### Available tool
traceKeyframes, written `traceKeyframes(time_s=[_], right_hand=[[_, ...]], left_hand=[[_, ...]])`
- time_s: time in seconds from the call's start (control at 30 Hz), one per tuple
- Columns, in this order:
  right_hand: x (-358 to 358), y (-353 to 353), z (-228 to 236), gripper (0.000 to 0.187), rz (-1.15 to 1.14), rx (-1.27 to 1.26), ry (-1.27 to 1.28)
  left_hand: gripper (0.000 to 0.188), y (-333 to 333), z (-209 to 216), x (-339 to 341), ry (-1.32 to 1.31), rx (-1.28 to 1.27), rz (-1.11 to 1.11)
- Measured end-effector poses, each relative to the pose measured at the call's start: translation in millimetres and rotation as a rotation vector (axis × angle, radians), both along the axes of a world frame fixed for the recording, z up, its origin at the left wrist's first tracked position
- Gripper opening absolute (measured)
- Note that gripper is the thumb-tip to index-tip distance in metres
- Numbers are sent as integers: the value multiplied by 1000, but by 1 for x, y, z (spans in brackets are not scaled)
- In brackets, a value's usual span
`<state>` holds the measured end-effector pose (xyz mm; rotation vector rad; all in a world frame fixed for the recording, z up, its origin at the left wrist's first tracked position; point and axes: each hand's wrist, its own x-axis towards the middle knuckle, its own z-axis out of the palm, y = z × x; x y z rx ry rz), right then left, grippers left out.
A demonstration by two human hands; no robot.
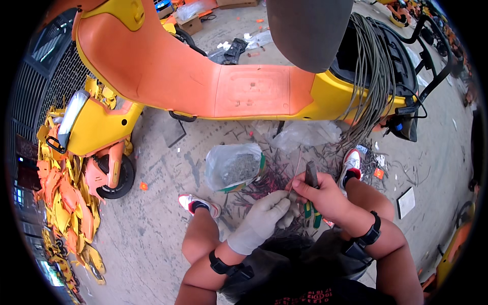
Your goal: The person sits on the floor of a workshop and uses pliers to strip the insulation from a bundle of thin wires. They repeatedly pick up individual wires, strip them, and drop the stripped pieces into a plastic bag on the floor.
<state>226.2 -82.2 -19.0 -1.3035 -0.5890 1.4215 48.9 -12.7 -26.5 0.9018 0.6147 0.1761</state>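
Observation:
My left hand (265, 218), in a pale grey glove, is closed around a thin wire (298, 161) whose end sticks up past the fingers. Close beside it, my bare right hand (325, 194) grips a pair of pliers with dark metal jaws (311, 174) pointing away from me. Their green and yellow handles (316, 218) show below the palm. The right fingertips meet the wire by the left thumb; whether they pinch it cannot be made out. Just beyond the left hand stands a bucket (262, 165) lined with a clear bag, holding small grey pieces (240, 170).
An orange and yellow scooter body (252, 91) spans the space ahead, a bundle of grey cables (373, 66) draped over its right end. Wire scraps (277, 175) litter the floor around the bucket. Yellow and orange panels (71, 203) are piled at left. A white square (406, 203) lies right.

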Motion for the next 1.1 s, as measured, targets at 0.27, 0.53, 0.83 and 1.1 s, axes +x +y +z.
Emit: traceKeyframes(time_s=[0.27, 0.53, 0.83, 1.1], right_hand=[[-2, 0, 7, 14, 27, 6, -38], [-2, -3, -3, 14, 36, 16, -111], [1, -4, 1, 14, 29, -57, -413], [20, -9, 17, 50, 166, 493, -1177]], left_hand=[[27, 1, 0, -3, -29, 17, -10], [27, 2, 2, -2, -34, 72, 18], [21, 5, 13, -1, 26, 22, 178], [21, 4, 27, 1, 164, 91, 137]])
